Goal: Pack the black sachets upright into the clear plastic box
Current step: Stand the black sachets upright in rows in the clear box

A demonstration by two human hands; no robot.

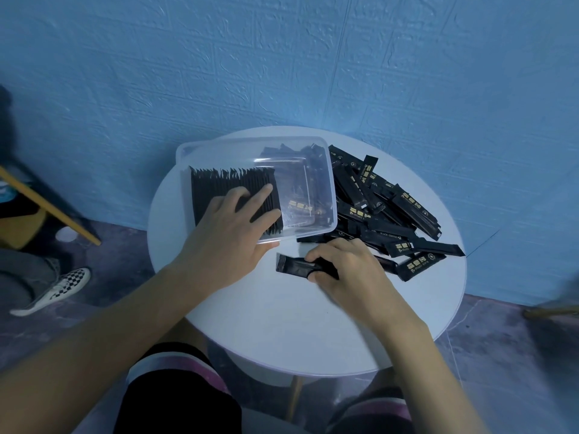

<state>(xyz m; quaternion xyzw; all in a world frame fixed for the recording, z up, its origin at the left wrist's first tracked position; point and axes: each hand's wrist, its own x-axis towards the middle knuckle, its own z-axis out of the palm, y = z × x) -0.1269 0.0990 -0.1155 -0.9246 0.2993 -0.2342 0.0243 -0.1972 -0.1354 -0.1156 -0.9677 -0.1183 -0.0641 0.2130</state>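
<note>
"BLACK COFFEE" legible on loose sachet (390,234); other print unreadable.

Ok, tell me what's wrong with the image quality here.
Head view: dim, blue-tinted light; wide-angle bending curves the wall lines and stretches the forearms at the bottom; a bright patch of glare sits on the wall just above the table; the right hand and its sachet are slightly motion-blurred; the box shows faint reflections.
</note>
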